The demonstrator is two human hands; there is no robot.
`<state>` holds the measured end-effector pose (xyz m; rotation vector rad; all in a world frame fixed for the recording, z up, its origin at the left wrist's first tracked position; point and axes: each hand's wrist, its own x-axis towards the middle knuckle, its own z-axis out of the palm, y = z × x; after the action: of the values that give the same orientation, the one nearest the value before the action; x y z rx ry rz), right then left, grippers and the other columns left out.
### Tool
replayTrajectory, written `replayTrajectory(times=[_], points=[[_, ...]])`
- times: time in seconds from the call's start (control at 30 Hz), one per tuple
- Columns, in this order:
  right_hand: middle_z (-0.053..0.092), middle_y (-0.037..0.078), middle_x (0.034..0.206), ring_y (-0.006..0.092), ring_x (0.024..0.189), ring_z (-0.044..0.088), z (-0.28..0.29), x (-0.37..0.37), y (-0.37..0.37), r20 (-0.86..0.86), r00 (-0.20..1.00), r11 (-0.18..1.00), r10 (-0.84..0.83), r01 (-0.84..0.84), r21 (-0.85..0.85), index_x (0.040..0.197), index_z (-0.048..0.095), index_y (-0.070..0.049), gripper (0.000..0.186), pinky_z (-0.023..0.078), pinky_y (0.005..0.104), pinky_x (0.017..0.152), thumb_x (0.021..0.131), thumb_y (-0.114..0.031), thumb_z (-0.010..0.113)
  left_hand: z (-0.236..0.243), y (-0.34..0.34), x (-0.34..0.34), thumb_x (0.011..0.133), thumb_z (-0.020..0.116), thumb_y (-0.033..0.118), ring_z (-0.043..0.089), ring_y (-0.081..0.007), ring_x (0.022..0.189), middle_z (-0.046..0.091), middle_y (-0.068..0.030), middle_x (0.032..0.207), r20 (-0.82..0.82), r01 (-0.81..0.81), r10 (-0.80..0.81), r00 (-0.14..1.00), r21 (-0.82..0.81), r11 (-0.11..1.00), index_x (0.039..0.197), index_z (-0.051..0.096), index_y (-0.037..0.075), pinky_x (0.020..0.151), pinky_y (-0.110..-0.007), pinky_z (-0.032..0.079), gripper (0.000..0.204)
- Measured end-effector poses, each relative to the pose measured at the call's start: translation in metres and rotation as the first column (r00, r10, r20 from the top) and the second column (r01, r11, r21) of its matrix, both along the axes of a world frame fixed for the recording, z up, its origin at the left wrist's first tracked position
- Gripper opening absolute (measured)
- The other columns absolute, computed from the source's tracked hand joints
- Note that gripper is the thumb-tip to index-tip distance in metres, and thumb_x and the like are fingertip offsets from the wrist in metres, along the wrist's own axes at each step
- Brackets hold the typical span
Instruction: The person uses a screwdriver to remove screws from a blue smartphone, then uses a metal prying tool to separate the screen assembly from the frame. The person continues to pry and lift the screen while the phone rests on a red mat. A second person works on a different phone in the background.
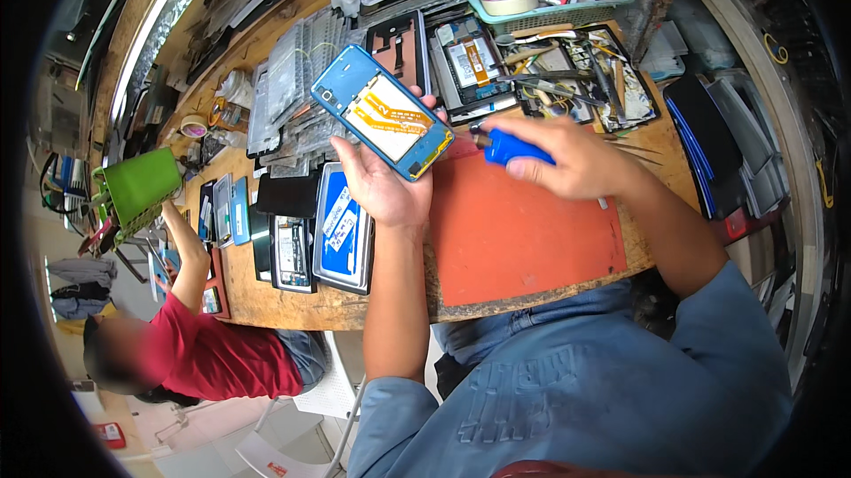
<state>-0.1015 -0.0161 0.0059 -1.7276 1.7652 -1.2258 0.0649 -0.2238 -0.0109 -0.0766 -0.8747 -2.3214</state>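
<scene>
An opened blue smartphone (pixel 350 77), tilted, rests across the palm of my left hand (pixel 386 187), with my fingers curled round its far edge. Its inside shows a pale battery area and orange flex cables (pixel 383 115). Yellow strips line the phone's near right end. My right hand (pixel 576 155) grips a blue lighter (pixel 517 148). The lighter's metal tip points at that yellow-edged end, a short gap away. Whether a flame burns I cannot make out. Both hands are above an orange-red work mat (pixel 527 239) on the wooden bench (pixel 390 311).
Beyond the phone are bagged parts (pixel 297 79) and a disassembled tablet (pixel 470 62). A tool tray (pixel 612 79) lies far right, below a green basket (pixel 550 13) with tape. Left of my forearm sits a blue-labelled case (pixel 341 230). A person in red (pixel 217 354) works at left.
</scene>
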Motion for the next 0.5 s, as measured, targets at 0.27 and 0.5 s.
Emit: replayTrajectory(times=[0.27,0.5], points=[[0.072,0.028,0.123,0.0461,0.107,0.072,0.003,-0.001,0.001,-0.094,0.996,0.991,0.006,0.006,0.133,0.153,0.054,-0.002,0.060,0.057,0.0504,0.094,0.102,-0.031,0.069,0.000,-0.006,0.003,0.108,0.022,0.075,0.059,-0.0437,0.134,0.058,-0.0230,0.151,-0.128,0.051,-0.045,0.991,0.045,0.998,0.163,0.042,0.008,0.117,-0.060,0.045,0.089],[0.073,0.027,0.121,0.0457,0.104,0.072,0.000,-0.002,0.002,-0.159,0.984,0.993,0.081,-0.065,0.103,0.151,0.057,-0.004,0.060,0.057,0.0503,0.092,0.099,-0.030,0.072,-0.004,-0.010,0.005,0.108,0.026,0.074,0.059,-0.0429,0.134,0.058,-0.0226,0.152,-0.154,0.037,-0.027,0.988,0.061,0.997,0.163,0.042,0.007,0.118,-0.060,0.044,0.088]])
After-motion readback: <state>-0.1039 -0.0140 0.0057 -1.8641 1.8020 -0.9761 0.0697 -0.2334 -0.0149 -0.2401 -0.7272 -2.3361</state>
